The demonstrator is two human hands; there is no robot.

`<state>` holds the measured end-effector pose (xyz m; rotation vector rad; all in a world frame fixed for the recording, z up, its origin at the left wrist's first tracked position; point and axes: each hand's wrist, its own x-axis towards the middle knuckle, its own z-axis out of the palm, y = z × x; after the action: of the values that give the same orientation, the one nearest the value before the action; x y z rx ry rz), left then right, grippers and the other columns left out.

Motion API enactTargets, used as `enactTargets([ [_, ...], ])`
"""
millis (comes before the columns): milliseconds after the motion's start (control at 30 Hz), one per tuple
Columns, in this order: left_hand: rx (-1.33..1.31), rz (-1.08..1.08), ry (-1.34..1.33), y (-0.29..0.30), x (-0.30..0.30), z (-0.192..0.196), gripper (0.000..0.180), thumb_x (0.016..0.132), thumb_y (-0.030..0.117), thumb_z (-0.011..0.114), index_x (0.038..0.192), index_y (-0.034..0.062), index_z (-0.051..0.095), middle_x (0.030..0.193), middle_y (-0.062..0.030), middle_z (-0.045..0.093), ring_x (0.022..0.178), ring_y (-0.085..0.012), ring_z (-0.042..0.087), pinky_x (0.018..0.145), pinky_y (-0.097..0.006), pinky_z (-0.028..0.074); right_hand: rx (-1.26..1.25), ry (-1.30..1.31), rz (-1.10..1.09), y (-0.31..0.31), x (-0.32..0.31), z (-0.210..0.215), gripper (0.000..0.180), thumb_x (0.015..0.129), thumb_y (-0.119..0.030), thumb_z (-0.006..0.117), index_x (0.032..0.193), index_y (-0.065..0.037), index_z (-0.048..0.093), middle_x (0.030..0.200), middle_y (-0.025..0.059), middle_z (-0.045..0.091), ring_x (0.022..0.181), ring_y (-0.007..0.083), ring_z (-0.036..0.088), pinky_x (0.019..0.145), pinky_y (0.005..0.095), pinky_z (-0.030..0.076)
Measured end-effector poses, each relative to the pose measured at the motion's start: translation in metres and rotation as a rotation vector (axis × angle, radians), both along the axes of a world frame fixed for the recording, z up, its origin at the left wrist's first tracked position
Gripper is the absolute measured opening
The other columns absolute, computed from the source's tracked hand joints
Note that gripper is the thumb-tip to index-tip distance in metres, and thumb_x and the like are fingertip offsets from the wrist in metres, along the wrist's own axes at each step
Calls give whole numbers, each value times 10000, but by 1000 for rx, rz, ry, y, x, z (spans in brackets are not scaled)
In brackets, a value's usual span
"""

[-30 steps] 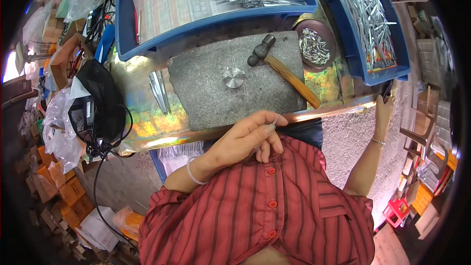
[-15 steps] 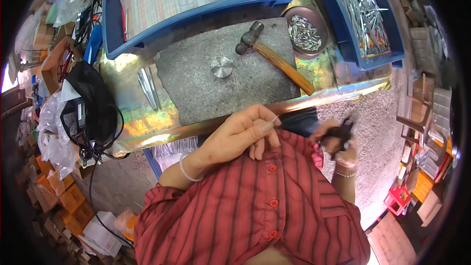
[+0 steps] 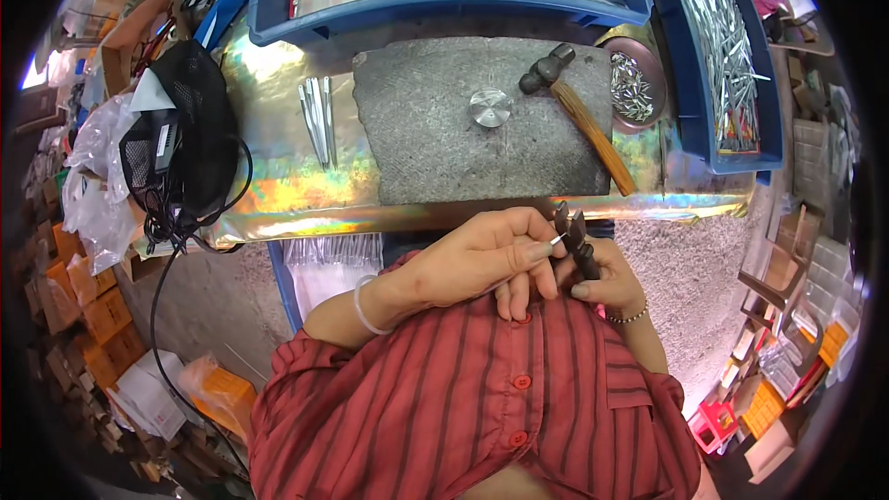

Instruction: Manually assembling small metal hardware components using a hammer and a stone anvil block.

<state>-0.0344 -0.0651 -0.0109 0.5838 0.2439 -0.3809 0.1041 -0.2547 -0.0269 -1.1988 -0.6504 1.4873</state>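
Note:
My left hand [image 3: 486, 257] is closed in a pinch above my lap, just in front of the bench. Between its thumb and forefinger sits a tiny silver metal piece [image 3: 557, 240], its tip poking out; the rest is hidden by the fingers. Beside it, my right hand [image 3: 609, 280] grips dark pliers [image 3: 578, 233] with the jaws pointing up and spread apart. The jaws are close to the metal piece; whether they touch it I cannot tell. Past both hands lies a grey slab [image 3: 417, 162] bearing a round metal disc [image 3: 490, 108] and a wooden-handled hammer [image 3: 593, 139].
Several slim silver tools [image 3: 318, 120] lie left of the slab. A round dish [image 3: 660, 83] of small metal pieces stands at its right. Blue trays [image 3: 463, 6] of long metal parts line the back and right. A black mesh bag [image 3: 199, 120] with cables occupies the bench's left end.
My right hand has brought the pliers leftward and up to my left hand. The left hand keeps its pinch. The whole view has shifted, so the bench appears farther right.

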Motion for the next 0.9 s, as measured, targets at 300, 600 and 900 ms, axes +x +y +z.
enactTargets([
  [300,-103,-2,51,5,0,-6,233,959,188,419,1063,-19,437,819,-178,627,500,-156,597,452,-227,484,106,-248,44,16,2,3,134,719,-60,618,834,9,615,1139,136,483,1070,264,463,930,360,345],
  [600,-191,7,93,8,0,-12,221,961,166,407,1062,-24,455,789,-184,624,482,-158,585,399,-212,441,138,-529,40,14,1,-10,262,722,-28,596,976,19,550,1117,145,501,1042,250,495,906,322,370],
  [900,-25,52,121,3,-5,-26,220,959,191,429,1012,-9,504,668,-77,570,387,-56,403,362,-167,300,-83,-604,-158,8,-25,-20,347,740,-72,653,1020,-1,461,931,117,565,828,190,566,735,286,436],
])
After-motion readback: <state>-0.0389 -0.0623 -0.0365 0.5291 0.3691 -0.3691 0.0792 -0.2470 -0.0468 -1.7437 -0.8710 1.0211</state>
